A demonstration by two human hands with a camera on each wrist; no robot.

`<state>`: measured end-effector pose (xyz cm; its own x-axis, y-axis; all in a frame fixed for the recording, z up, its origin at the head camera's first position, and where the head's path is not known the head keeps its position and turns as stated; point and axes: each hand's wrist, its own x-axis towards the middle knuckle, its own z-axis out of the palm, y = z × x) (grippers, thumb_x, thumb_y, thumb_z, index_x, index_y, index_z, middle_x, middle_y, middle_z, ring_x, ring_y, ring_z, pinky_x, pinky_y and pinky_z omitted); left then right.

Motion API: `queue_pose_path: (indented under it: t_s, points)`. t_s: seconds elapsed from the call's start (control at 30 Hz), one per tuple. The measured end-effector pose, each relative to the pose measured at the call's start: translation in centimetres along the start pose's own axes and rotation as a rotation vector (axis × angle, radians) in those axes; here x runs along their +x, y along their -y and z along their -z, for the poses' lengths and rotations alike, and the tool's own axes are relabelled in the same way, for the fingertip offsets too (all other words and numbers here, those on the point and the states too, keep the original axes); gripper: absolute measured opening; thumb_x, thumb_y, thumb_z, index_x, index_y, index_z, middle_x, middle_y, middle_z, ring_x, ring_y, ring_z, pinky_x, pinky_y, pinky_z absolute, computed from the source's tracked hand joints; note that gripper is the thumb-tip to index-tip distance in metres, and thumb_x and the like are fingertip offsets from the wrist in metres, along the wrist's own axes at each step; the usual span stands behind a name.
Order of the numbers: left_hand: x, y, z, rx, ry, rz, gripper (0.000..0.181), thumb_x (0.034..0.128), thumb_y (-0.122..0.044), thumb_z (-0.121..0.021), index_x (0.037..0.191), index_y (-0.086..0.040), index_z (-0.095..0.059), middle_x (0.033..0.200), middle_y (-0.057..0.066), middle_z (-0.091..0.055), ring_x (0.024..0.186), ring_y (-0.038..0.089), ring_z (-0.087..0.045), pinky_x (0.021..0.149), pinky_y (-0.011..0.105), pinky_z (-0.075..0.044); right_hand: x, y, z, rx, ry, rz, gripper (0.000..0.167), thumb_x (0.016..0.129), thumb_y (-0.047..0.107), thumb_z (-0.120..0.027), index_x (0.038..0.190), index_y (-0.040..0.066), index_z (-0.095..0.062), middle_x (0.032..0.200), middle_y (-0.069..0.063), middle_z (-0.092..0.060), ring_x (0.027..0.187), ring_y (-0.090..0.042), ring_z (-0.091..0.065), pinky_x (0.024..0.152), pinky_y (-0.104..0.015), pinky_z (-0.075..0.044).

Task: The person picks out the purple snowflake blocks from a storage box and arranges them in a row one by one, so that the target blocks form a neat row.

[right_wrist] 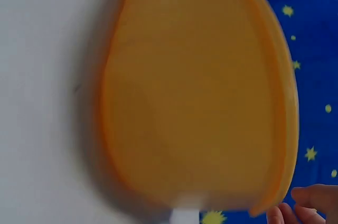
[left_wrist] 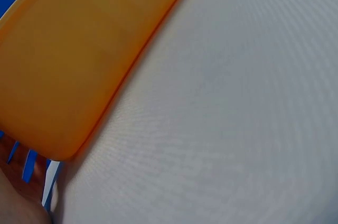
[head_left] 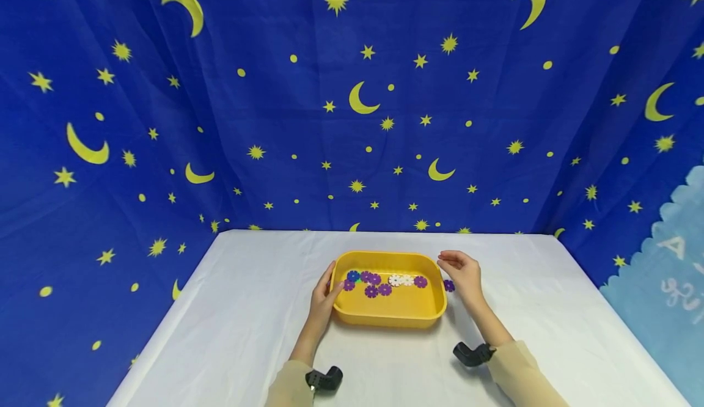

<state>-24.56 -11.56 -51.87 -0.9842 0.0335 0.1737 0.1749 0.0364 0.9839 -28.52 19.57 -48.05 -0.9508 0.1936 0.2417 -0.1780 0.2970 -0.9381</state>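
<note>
A yellow plastic basin (head_left: 385,320) stands on the white table, with several flower-shaped discs in it: purple discs (head_left: 371,291), white discs (head_left: 407,280), a blue disc (head_left: 353,276) and a bit of green. My left hand (head_left: 321,303) grips its left end, thumb over the rim and fingers outside; part of that hand shows in the left wrist view's corner. At the right rim is my right hand (head_left: 464,275), fingers loosely bent with a gap to the thumb and nothing visible between them. Beside the basin, below that hand, lies one purple disc (head_left: 449,285).
White cloth covers the table (head_left: 247,309). A blue curtain (head_left: 308,168) with yellow moons and stars rises behind and at the sides. A light blue scalloped panel (head_left: 671,297) hangs on the right. Black wrist cameras (head_left: 474,354) are strapped to both wrists.
</note>
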Motion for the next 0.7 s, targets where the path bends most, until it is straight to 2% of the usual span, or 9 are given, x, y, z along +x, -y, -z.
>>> queue_pose_path:
  t_s: [0.17, 0.23, 0.4, 0.53, 0.7]
  points:
    - [0.0, 0.1, 0.0, -0.009, -0.003, -0.008, 0.06, 0.0974, -0.02, -0.052, 0.149, -0.001, -0.027, 0.157, 0.015, -0.026, 0.146, 0.033, -0.023, 0.12, 0.047, -0.02, -0.2, 0.6, -1.4, -0.004, 0.058, 0.015, 0.022, 0.087, 0.0, -0.064, 0.106, -0.011, -0.064, 0.107, -0.031, -0.066, 0.076, 0.007, -0.06, 0.072, -0.007, -0.052]
    - [-0.2, -0.3, 0.0, -0.002, 0.003, -0.001, 0.061, 0.0975, -0.022, -0.052, 0.149, -0.002, -0.027, 0.157, 0.014, -0.027, 0.146, 0.031, -0.024, 0.121, 0.045, -0.02, -0.3, 0.7, -2.0, -0.026, 0.089, 0.017, 0.022, 0.086, -0.001, -0.065, 0.106, -0.01, -0.064, 0.106, -0.031, -0.066, 0.078, 0.003, -0.062, 0.072, -0.007, -0.052]
    - [-0.2, -0.3, 0.0, 0.011, 0.012, 0.011, 0.062, 0.0976, -0.025, -0.052, 0.149, -0.003, -0.027, 0.157, 0.012, -0.026, 0.146, 0.03, -0.024, 0.121, 0.043, -0.02, -0.4, 0.9, -3.3, -0.101, 0.152, 0.036, 0.022, 0.084, -0.003, -0.066, 0.104, -0.011, -0.065, 0.104, -0.029, -0.067, 0.087, -0.021, -0.068, 0.077, -0.02, -0.058]
    - [0.5, 1.2, 0.1, -0.015, -0.003, 0.01, 0.058, 0.0977, -0.018, -0.051, 0.15, -0.005, -0.028, 0.157, 0.012, -0.027, 0.146, 0.03, -0.024, 0.121, 0.045, -0.019, -0.5, 1.0, -4.3, -0.149, 0.201, 0.049, 0.024, 0.083, -0.002, -0.066, 0.105, -0.011, -0.063, 0.104, -0.029, -0.067, 0.095, -0.035, -0.066, 0.085, -0.036, -0.058]
    - [0.9, 2.7, -0.1, 0.002, -0.033, 0.003, 0.056, 0.0977, -0.015, -0.05, 0.15, -0.009, -0.03, 0.157, 0.009, -0.029, 0.146, 0.029, -0.025, 0.121, 0.046, -0.02, -0.6, 0.6, -5.1, -0.216, 0.233, 0.035, 0.027, 0.081, -0.003, -0.067, 0.107, -0.012, -0.062, 0.103, -0.027, -0.067, 0.097, -0.037, -0.065, 0.088, -0.043, -0.056]
